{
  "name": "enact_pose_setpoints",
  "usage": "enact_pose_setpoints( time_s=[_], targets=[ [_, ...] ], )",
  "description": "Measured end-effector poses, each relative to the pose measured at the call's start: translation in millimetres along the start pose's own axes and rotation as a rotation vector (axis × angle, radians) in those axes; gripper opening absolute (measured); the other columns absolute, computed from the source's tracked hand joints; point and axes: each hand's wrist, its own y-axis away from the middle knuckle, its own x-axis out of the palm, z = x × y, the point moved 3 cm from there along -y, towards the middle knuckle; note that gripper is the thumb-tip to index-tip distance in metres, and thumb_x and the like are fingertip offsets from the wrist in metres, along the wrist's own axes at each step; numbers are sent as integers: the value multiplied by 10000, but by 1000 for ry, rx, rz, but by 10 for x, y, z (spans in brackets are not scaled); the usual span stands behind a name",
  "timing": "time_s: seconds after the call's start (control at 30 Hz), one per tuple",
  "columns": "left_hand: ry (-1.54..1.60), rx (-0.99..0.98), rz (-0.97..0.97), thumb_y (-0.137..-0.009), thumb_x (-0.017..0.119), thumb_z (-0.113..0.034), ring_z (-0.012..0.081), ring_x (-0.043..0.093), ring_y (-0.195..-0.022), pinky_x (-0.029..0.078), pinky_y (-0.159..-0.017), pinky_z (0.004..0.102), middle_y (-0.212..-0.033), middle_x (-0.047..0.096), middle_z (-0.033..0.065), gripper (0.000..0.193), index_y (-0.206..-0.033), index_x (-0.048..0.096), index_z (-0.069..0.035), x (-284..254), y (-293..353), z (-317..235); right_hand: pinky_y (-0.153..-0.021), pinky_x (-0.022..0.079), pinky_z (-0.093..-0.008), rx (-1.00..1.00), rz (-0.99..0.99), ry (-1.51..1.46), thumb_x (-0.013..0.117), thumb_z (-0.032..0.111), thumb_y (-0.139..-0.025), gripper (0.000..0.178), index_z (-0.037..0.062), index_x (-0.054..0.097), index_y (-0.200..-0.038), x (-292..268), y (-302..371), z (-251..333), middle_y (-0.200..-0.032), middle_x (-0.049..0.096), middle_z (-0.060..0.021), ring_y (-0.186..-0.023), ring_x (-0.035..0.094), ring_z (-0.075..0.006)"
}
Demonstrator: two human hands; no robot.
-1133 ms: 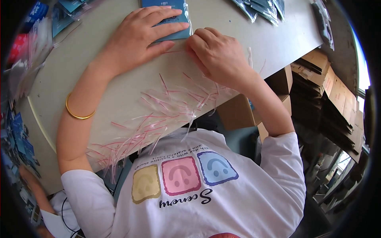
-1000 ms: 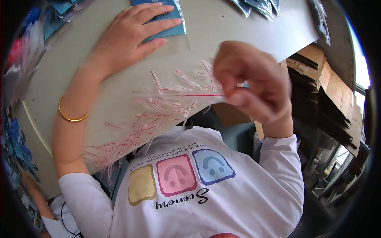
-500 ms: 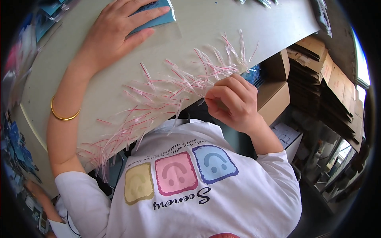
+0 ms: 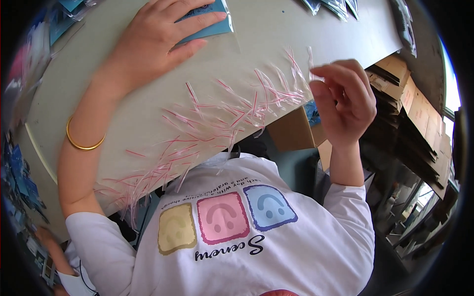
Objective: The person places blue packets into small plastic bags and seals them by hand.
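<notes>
My left hand lies with fingers spread over a blue packet in a clear plastic sleeve, pressing it on the table; the packet's far part is hidden by the hand and the picture's edge. Raised by the table's right edge is my right hand, its fingers loosely curled. A gap shows between thumb and index fingertip, and nothing is visible between them. Just left of it, many thin clear strips with red lines lie in a loose band along the table's near edge, some hanging over.
The pale table curves around me. Blue packets lie at the far right, and others at the far left. Below the right edge stands an open cardboard box; flattened cartons are stacked beyond. Another person's arm shows at lower left.
My right hand has moved up and to the right, away from the strips, and its thumb and index finger have parted. My left hand stays on the packet. The view has shifted slightly.
</notes>
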Motion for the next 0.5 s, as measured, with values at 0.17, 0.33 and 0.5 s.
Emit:
enact_pose_setpoints(
  time_s=[0.17, 0.33, 0.5],
  targets=[
    [-522, -541, 640, -930, 670, -216, 288, 491, -1380, 385, -1140, 447, -1474, 556, 63, 458, -1377, 606, -138, -253, -254, -353, -651, 545, -361, -318, 276, 228, 795, 226, -844, 275, 230, 739, -1114, 621, -560, -180, -1031, 646, 20, -865, 666, -187],
    [-550, -567, 629, -821, 780, -211, 285, 517, -1335, 417, -1105, 442, -1394, 599, 83, 481, -1247, 621, -57, -272, -273, -428, -600, 534, -339, -530, 356, 301, 772, 153, -795, 220, 109, 720, -1005, 912, -609, -194, -1020, 645, -22, -836, 643, -188],
    [-506, -587, 637, -779, 813, -218, 288, 558, -1278, 467, -1051, 440, -1316, 630, 104, 398, -1111, 685, -39, -324, -377, -664, -600, 533, -351, -550, 355, 196, 739, 89, -779, 175, 66, 705, -948, 979, -626, -227, -965, 644, -42, -833, 645, -205]
  ],
)
